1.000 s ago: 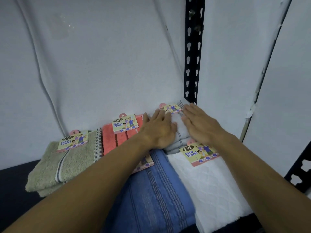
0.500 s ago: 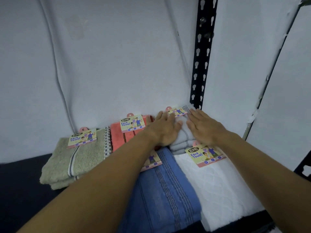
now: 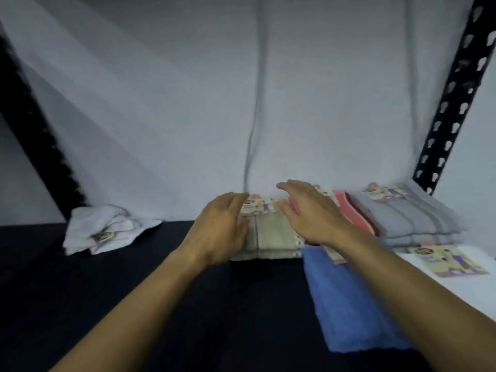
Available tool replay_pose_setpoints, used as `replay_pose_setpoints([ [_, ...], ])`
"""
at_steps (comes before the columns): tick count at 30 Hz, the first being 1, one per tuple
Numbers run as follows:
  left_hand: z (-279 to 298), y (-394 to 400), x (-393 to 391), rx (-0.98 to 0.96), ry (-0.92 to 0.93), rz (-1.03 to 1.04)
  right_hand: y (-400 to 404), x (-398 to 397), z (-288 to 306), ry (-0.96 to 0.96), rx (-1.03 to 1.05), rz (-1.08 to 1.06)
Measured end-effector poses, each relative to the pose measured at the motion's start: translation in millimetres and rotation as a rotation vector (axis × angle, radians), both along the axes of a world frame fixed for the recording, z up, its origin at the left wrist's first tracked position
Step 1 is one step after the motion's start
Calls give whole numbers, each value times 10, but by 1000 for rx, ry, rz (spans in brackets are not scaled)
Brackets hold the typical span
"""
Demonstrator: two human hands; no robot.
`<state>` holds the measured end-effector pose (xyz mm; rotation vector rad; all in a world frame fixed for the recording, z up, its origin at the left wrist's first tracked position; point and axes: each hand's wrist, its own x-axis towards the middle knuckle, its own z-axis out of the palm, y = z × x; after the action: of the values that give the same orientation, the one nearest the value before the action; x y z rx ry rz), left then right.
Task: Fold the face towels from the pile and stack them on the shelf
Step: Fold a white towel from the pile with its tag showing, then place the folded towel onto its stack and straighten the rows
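Most of the job looks done already, going by how things lie on the shelf (image 3: 134,304). Taking the green towel (image 3: 273,234) as the reference: it's folded flat with a card tag (image 3: 257,208) at its back edge, and to its right a coral towel (image 3: 354,218) and a grey towel (image 3: 410,218) are lined up along the backdrop (image 3: 161,116). In front of those, a blue towel (image 3: 349,299) and a white towel (image 3: 472,267) are laid out folded too. What's left, as far as can be seen, is the crumpled towel (image 3: 107,229), well to the left of the green one, bunched up and clearly not folded yet. Probably that's the last of the pile, though anything out of frame can't be ruled out.

Left hand (image 3: 217,232) is held open with fingers loosely spread, at the green towel's left edge. Whether it's actually touching can't be told with all the blur. Right hand (image 3: 308,210) is also open and relaxed, hovering over the towel's right side; nothing is gripped by either.

Texture-wise it's all soft terry. The green one has a dark stripe and a checked border, the grey has woven stripes, the white looks quilted in diamonds. The shelf is dark and matte, and a black slotted upright (image 3: 453,103) is seen far right of the green towel.
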<state>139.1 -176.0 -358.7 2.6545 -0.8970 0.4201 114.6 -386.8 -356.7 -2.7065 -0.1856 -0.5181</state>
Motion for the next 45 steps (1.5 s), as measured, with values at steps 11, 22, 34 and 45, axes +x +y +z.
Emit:
replay_pose_setpoints([
  [11, -466, 2262, 198, -105, 173, 548, 2037, 544, -369, 122, -38, 260],
  [22, -781, 2881, 988, -32, 216, 554, 3064, 1380, -830, 126, -206, 306],
  [34, -847, 2846, 921, -207, 200, 599, 3427, 1641, -1055, -103, -225, 357],
  [45, -774, 2406, 25, -530, 425, 539, 2695, 661, -1036, -304, -450, 331],
])
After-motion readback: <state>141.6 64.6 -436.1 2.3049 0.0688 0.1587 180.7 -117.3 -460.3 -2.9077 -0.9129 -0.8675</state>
